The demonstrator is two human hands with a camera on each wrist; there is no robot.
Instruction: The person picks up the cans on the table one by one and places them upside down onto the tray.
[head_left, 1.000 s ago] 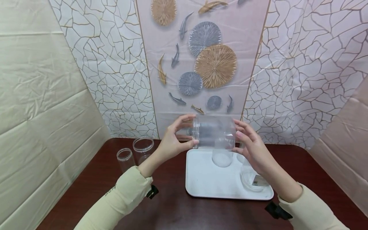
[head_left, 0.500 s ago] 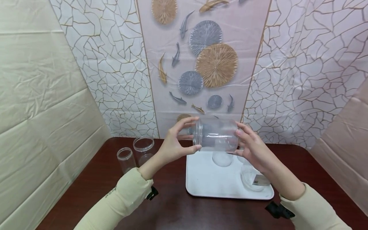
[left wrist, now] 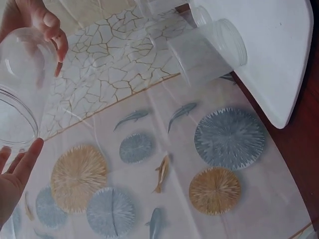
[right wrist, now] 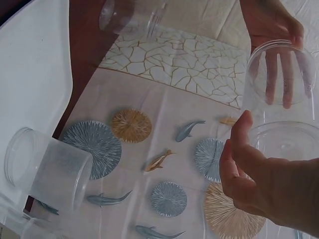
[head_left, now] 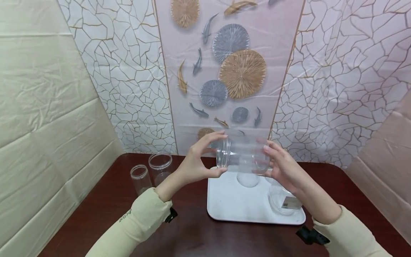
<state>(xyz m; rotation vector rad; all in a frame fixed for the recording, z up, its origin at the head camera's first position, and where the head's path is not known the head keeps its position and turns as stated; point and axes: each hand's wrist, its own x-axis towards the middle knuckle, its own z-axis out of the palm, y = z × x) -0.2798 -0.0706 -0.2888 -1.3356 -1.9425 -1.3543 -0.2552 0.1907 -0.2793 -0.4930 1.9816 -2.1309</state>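
Observation:
A clear, threaded-mouth plastic jar (head_left: 242, 155) is held on its side in the air, above the back of a white tray (head_left: 231, 208). My left hand (head_left: 194, 160) grips its mouth end, thumb below and fingers over the top. At the base end, my right hand (head_left: 285, 167) holds the jar with bent fingers. Both hands also show around the jar (left wrist: 27, 64) in the left wrist view. The right wrist view has my left hand's fingers visible through the jar wall (right wrist: 279, 107). No lid shows on its mouth.
On the tray stand several clear containers, among them a jar (head_left: 248, 180) behind and a labelled one (head_left: 280, 200) at the front right. Two open clear jars, one wider (head_left: 160, 165) and one narrower (head_left: 140, 176), stand at the left of the dark red table (head_left: 186, 228).
The jar has shifted slightly down and to the right, and its mouth has turned a little towards me. My left hand has moved with it; both hands keep their hold.

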